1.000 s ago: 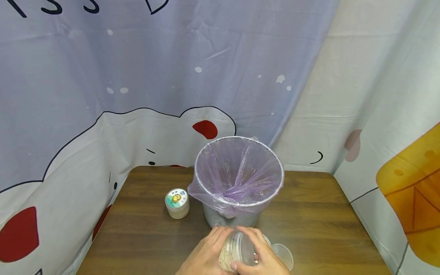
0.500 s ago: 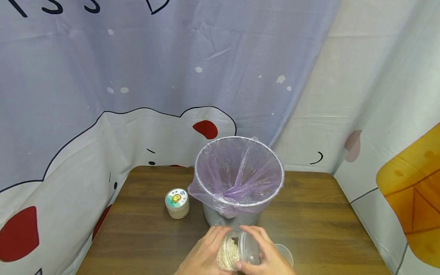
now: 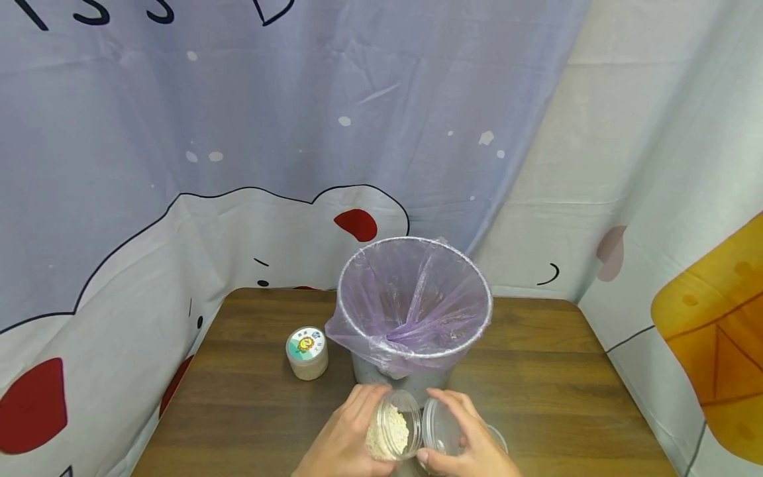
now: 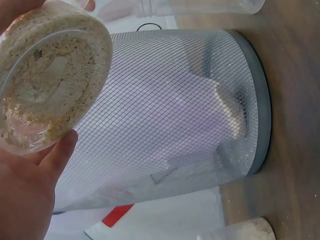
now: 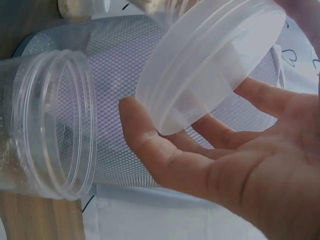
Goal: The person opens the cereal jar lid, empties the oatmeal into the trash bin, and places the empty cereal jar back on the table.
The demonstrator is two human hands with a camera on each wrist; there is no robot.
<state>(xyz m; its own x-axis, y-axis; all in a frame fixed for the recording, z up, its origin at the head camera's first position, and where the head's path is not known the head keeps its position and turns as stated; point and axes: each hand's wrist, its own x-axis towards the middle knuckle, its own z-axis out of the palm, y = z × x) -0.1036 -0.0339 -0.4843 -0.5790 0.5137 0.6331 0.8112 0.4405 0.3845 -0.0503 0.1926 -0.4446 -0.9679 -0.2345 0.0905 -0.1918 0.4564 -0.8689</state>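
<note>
Laterally tilted, the jar (image 3: 395, 427) is gripped by the left hand (image 3: 344, 437) before the mesh bin (image 4: 165, 115), long axis off upright, mouth pointing right; the right hand (image 3: 473, 440) pinches the lid (image 3: 441, 427), on edge, just beside that mouth.

No word, brand or number can be made out in full. Left of the mesh wastebasket (image 4: 165, 110), a lidded jar (image 3: 308, 369) carries a round white-and-green label (image 3: 306, 343) with a yellow cartoon face; the small dark characters on it are too tiny to read. High above and to the left of the wastebasket, thick black letter strokes (image 3: 91, 14) on the curtain (image 3: 250, 99) are cut off at the top edge, beside the lower point of a drawn heart (image 3: 275, 14).
</note>
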